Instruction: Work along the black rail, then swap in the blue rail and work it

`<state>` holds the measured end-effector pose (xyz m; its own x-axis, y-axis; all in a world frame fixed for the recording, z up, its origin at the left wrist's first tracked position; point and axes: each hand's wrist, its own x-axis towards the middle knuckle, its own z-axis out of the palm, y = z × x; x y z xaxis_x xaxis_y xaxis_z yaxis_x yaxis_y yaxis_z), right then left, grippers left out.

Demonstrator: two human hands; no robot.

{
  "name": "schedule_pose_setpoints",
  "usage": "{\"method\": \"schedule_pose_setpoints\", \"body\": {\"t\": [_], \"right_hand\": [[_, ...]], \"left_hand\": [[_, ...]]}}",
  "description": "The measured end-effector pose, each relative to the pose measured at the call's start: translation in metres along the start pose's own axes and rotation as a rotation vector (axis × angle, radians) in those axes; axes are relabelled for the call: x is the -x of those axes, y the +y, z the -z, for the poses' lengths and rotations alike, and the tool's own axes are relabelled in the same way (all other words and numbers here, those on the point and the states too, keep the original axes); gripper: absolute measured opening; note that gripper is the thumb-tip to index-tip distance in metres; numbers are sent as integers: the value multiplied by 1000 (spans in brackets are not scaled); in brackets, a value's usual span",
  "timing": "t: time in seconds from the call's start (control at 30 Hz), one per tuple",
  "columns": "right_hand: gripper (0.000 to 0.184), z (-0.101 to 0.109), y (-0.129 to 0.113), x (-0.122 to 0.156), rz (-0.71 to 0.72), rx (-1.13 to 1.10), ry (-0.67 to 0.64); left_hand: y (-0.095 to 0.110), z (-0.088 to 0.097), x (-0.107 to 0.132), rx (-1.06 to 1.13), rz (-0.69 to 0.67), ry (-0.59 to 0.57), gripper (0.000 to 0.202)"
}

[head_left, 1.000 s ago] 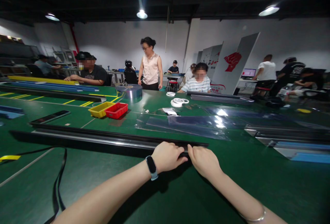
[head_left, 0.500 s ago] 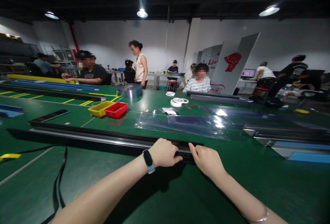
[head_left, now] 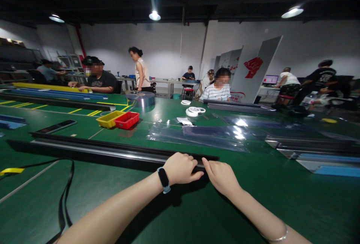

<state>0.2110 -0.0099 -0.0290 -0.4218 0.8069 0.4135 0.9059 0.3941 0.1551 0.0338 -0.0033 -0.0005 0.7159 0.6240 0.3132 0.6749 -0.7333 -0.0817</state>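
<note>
A long black profile strip (head_left: 98,150) with a silvery band lies across the green table (head_left: 281,206) in front of me, running from the far left to just right of centre. My left hand (head_left: 180,168), a dark band on its wrist, is curled over the strip's right end. Beside it, my right hand (head_left: 221,176) is closed on the very tip of the same strip. Both hands almost touch each other.
Clear plastic sheets (head_left: 202,133) lie beyond the strip. Yellow (head_left: 109,119) and red trays (head_left: 127,120), white tape rolls (head_left: 194,111), more profiles (head_left: 312,148) at right, a black strap (head_left: 63,199) at left. A seated person (head_left: 218,86) and several others work around.
The strip's right end has slid a little left, and my hands with it. The standing person in the background has walked to the left.
</note>
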Motion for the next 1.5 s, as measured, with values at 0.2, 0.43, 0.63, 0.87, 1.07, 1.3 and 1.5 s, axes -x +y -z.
{"method": "schedule_pose_setpoints", "body": {"t": [0.2,0.43,0.63,0.87,1.07,1.3,1.5], "right_hand": [[41,0,-1,-1,-13,24,20],[37,-1,-2,-1,21,72,38],[36,-7,2,3,28,72,35],[27,-9,5,2,129,169,35],[27,-9,4,1,126,200,36],[32,-5,0,0,55,142,27],[37,-1,-2,0,-16,39,19]], "left_hand": [[-5,3,-1,92,-19,-40,36],[-11,-4,-2,100,-13,-92,45],[-13,-8,-3,105,-36,-102,50],[-14,-9,-4,123,-17,-124,51],[-14,-8,-4,118,-24,-122,48],[-9,-4,-1,126,-29,-43,39],[-7,-4,-1,118,-56,-31,37]]}}
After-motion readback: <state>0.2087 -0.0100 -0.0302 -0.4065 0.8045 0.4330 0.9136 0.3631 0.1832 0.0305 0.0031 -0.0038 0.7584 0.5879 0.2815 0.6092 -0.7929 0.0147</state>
